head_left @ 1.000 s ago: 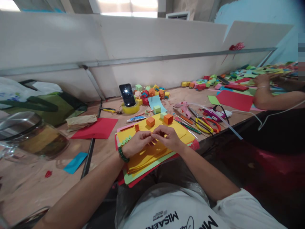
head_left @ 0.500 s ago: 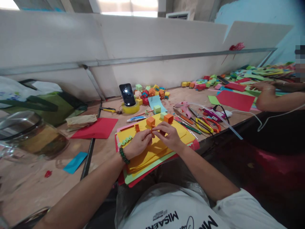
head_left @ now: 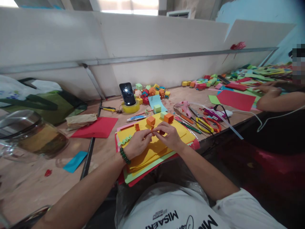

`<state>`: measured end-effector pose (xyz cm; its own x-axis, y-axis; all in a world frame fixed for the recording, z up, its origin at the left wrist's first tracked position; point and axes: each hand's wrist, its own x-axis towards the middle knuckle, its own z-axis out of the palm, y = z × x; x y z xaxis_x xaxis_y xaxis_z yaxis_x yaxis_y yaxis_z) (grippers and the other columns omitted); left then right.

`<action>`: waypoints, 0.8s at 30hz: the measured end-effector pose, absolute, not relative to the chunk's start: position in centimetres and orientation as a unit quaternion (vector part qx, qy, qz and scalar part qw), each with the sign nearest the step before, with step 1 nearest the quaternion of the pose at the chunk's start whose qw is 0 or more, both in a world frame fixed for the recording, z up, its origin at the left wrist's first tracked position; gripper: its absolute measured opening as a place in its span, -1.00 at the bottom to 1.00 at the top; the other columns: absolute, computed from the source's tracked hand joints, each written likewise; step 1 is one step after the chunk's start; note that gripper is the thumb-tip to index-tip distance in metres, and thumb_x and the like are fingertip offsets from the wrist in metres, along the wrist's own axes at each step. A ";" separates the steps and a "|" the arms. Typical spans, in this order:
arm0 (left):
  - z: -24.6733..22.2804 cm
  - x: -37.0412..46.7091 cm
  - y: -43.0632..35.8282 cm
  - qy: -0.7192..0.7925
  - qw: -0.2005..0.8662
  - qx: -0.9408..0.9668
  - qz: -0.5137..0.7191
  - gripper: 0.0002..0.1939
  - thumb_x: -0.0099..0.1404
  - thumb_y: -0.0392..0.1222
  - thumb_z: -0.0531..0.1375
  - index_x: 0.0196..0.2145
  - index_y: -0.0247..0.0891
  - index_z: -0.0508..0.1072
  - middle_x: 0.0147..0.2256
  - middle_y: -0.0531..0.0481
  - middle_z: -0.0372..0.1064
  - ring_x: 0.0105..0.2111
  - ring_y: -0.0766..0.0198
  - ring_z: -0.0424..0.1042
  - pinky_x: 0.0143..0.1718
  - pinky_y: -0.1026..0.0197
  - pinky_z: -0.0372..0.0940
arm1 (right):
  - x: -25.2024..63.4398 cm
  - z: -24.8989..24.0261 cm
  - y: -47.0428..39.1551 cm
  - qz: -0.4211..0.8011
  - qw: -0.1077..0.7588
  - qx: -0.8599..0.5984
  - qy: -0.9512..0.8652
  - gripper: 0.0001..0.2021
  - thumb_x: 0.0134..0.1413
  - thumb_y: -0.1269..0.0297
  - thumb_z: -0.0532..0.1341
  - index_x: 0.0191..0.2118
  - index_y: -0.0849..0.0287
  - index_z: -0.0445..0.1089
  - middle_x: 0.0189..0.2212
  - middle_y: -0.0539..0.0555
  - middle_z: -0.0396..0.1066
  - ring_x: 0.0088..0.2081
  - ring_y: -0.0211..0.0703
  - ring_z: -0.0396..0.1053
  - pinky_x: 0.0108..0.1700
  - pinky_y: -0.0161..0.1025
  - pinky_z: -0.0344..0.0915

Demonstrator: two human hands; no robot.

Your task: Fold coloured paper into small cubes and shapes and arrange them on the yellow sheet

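Note:
Between my fingertips is a small orange paper piece, partly hidden. My left hand, with a green bead bracelet at the wrist, pinches it from the left. From the right, my right hand pinches the same piece. Both hands are over a stack of yellow paper with green and red sheets beneath. Just beyond my fingers sit an orange paper cube and an open orange box. Folded green strips lie left of my left hand.
A phone leans above yellow tape. Paper cubes lie behind the stack. Pliers and a glue gun are to the right. A glass jug stands left. Another person's arm is far right.
My hands stay nearly in place, pinching the orange piece, with slight finger movement. The other person's hand at the far right has shifted a little.

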<state>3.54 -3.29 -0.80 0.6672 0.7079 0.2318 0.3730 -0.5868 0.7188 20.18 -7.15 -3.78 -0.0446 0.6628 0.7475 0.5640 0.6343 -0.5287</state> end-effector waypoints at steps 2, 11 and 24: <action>-0.8 3.5 -3.3 0.322 0.333 0.849 0.255 -0.72 0.25 -0.15 -0.02 -0.58 -0.25 0.29 -0.59 0.05 0.32 -0.55 0.34 0.29 -0.44 0.30 0.18 | 20.1 -3.7 -7.2 0.040 0.544 -0.420 -0.726 -0.89 0.10 0.40 0.18 -0.36 0.18 0.47 -0.43 0.05 0.38 -0.52 -0.35 0.30 -0.47 -0.38 0.32; -1.2 3.7 -2.9 0.334 0.466 0.779 0.255 -0.76 0.20 -0.17 0.07 -0.56 -0.30 0.35 -0.59 0.01 0.38 -0.57 0.33 0.38 -0.46 0.30 0.28 | 19.8 -3.8 -7.4 -0.101 0.514 -0.378 -0.763 -0.85 0.17 0.45 0.10 -0.34 0.18 0.41 -0.43 0.07 0.36 -0.39 -0.28 0.37 -0.35 -0.36 0.38; -0.6 3.4 -2.1 0.354 0.589 0.683 0.246 -0.85 0.09 -0.24 0.17 -0.59 -0.31 0.34 -0.59 0.05 0.32 -0.55 0.39 0.31 -0.45 0.33 0.25 | 19.8 -4.6 -7.1 -0.218 0.356 -0.392 -0.820 -0.74 0.25 0.48 -0.02 -0.21 0.23 0.43 -0.42 0.14 0.39 -0.35 -0.19 0.36 -0.32 -0.30 0.34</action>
